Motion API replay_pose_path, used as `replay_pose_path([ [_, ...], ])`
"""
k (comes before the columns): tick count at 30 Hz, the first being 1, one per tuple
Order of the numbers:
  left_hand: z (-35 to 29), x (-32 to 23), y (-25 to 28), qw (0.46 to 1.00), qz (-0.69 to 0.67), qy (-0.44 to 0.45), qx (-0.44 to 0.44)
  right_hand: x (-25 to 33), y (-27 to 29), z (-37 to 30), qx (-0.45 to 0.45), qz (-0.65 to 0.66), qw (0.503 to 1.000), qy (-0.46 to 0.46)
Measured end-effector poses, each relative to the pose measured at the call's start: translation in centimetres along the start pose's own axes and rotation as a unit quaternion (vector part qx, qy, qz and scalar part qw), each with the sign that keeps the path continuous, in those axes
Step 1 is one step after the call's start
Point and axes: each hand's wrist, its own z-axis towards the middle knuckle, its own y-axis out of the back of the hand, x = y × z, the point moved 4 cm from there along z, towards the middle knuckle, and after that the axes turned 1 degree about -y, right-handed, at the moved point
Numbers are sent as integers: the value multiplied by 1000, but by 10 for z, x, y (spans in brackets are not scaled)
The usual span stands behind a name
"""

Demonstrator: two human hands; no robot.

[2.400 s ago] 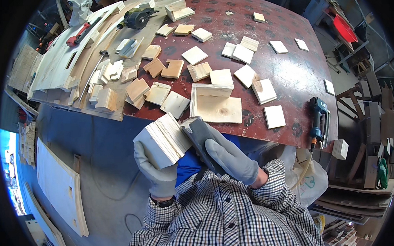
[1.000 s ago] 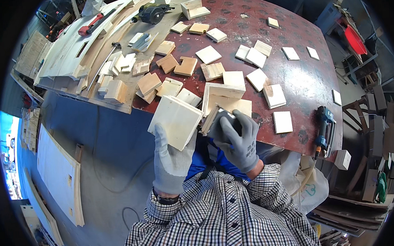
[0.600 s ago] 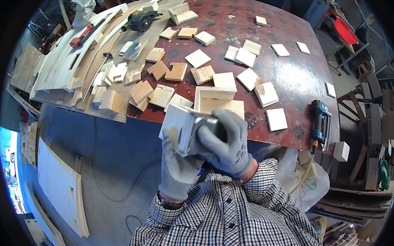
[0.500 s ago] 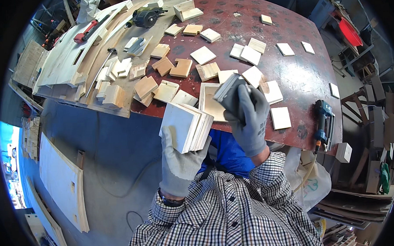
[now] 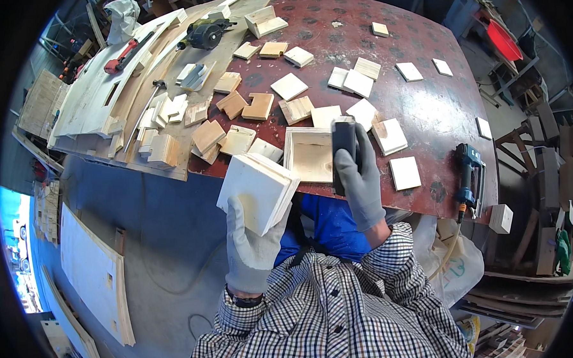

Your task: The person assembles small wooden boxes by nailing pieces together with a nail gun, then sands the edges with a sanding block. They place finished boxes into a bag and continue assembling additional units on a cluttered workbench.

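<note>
My left hand (image 5: 254, 247), in a grey work glove, grips a thick, square block of layered plywood (image 5: 252, 190) from below, thumb on its pale face. It is held tilted in front of the table's near edge. To its right, my gloved right hand (image 5: 361, 185) is closed round a dark block (image 5: 345, 151) that looks like a sanding block, held upright. The two blocks are apart. Behind the dark block, a shallow square wooden box (image 5: 311, 155) lies with its hollow facing up; the block and hand hide its right side.
Pale wooden squares (image 5: 289, 87) and notched pieces (image 5: 258, 106) are scattered over the dark red table (image 5: 437, 115). A nail gun (image 5: 468, 177) with a hose lies at the right edge. At left are boards, a hammer (image 5: 159, 85), a circular saw (image 5: 206, 34) and a red tool (image 5: 127, 55).
The dark block has turned from slanted to upright and moved slightly down. The plywood block has shifted left and turned, showing more of its broad face. Both hands keep their grip.
</note>
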Motion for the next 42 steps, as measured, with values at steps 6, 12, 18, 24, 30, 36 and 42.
replay_pose_path([
  [6, -4, -4, 19, 815, 451, -352, 87, -23, -8, -60, 146, -139, 925, 321],
  [12, -16, -1, 8, 915, 377, -104, 93, -23, -7, -64, 172, -107, 951, 235],
  [18, -12, -40, 1, 790, 572, -195, 106, -40, 9, -59, 282, 23, 939, 198],
  [24, 0, -44, 4, 706, 655, -177, 200, 24, -15, -49, 278, 262, 910, -163],
  [30, -1, -23, 14, 789, 559, -166, 196, 28, -16, -50, 250, 288, 881, -281],
  [36, -7, -13, 11, 885, 386, -176, 191, 22, -19, -53, 251, 242, 914, -206],
  [42, -15, -19, -4, 873, 363, -244, 219, 28, -27, -39, 260, 189, 934, -157],
])
